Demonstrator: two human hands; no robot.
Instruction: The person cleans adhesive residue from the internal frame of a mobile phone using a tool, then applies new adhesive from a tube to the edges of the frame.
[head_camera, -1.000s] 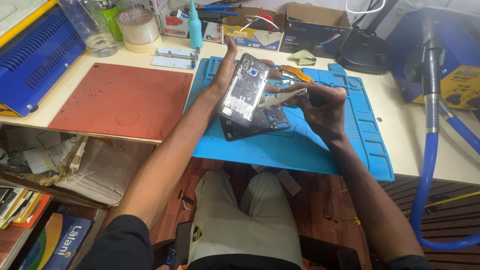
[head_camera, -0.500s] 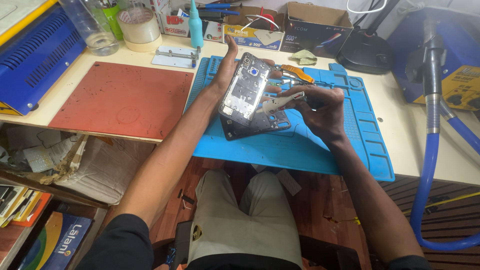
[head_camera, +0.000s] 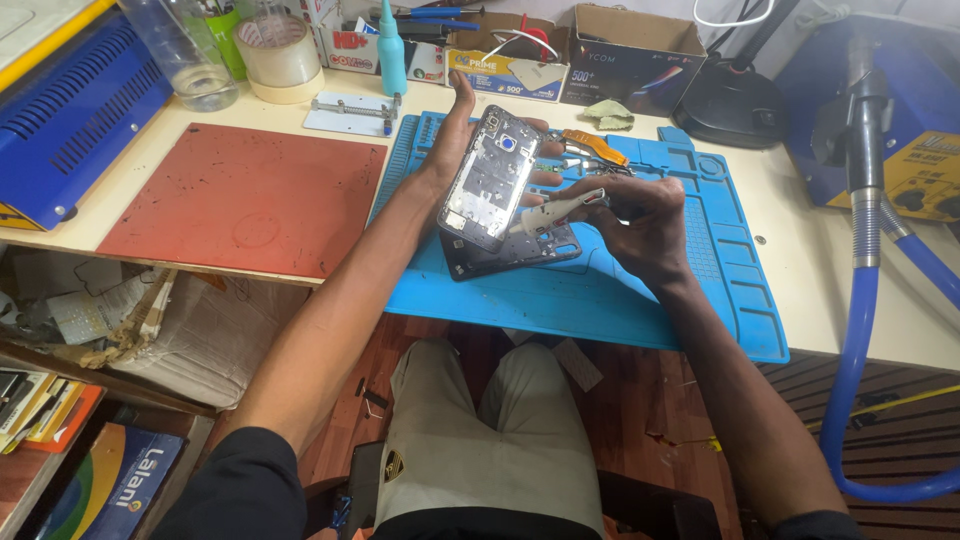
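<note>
My left hand (head_camera: 462, 130) holds an opened phone body (head_camera: 490, 177) tilted upright above the blue work mat (head_camera: 640, 290), its inner metal frame and camera hole facing me. My right hand (head_camera: 640, 225) grips a slim white tool (head_camera: 556, 209) whose tip touches the phone's lower right edge. Under the phone, a dark phone panel (head_camera: 520, 255) lies flat on the mat. An orange flex strip (head_camera: 595, 147) rests on the mat just beyond my hands.
A red silicone mat (head_camera: 240, 200) lies to the left, with a blue machine (head_camera: 70, 110), tape roll (head_camera: 280, 50), clear bottle (head_camera: 185, 55) and small metal jig (head_camera: 350, 112) behind. Cardboard boxes (head_camera: 625, 45) line the back. A blue hose (head_camera: 860, 330) hangs at right.
My hands and the phone have barely shifted. The tool tip stays at the phone's lower edge.
</note>
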